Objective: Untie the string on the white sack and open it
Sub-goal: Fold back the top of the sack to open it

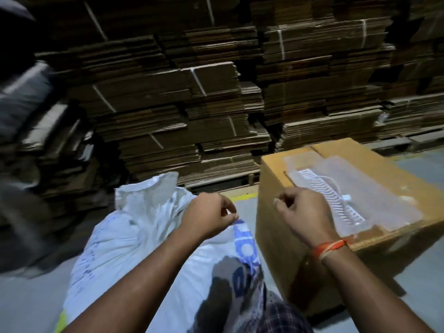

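A white woven sack [125, 239] with blue print lies on the grey floor in front of me, its crumpled top end [146, 191] sticking up toward the cardboard stacks. My left hand [209, 215] hovers over the sack's upper right side, fingers pinched together at the sack's edge, perhaps on a thin string that is too small to make out. My right hand [302, 210] is raised to the right above the brown box, fingers curled shut as if pinching something thin. No string shows clearly between the hands.
A brown cardboard box [283, 227] with a clear plastic sheet and a white ribbed part on top stands right of the sack. Tall stacks of flattened cartons [192, 104] fill the background. A blurred grey shape [21, 99] is at the left.
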Tool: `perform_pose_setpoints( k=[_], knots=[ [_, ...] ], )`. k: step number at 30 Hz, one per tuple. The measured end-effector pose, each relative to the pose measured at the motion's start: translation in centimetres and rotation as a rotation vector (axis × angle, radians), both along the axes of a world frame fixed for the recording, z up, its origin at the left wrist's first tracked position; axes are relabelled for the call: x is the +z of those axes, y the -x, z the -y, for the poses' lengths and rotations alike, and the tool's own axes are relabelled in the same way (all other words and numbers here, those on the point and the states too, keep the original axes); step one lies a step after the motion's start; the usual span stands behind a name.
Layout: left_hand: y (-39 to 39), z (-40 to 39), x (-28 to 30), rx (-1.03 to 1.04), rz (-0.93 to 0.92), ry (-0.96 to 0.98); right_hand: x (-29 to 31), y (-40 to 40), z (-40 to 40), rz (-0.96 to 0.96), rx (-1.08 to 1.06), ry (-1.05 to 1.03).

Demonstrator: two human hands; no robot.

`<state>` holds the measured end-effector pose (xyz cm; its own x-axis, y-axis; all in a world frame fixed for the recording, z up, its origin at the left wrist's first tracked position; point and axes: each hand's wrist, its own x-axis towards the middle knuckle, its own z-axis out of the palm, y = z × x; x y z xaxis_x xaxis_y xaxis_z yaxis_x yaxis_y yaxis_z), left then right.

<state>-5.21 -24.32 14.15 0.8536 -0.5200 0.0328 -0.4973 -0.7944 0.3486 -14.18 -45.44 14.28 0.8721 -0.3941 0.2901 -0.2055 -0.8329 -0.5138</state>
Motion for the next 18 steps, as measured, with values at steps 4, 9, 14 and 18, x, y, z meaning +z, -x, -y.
perform_pose_setpoints(
  k=[4,9,14,18],
  knots=[
    [1.1,-7.1,-0.9,0.125,-0.002,-0.012,-2.9,-1.6,-7.3,-0.094,0.21,-0.08],
    [0.8,-14.1,-2.0,0.275,-0.027,0.061,-5.4,-3.2,-13.6,-0.163,0.426,-0.216],
    [-0.8,-18.7,-4.2,0.363,-0.105,0.188,-7.0,-5.4,-16.8,-0.141,0.446,-0.378],
    [-2.7,-21.1,-6.8,0.476,-0.194,0.399,-8.2,-8.4,-18.1,-0.143,0.437,-0.493]
  ],
)
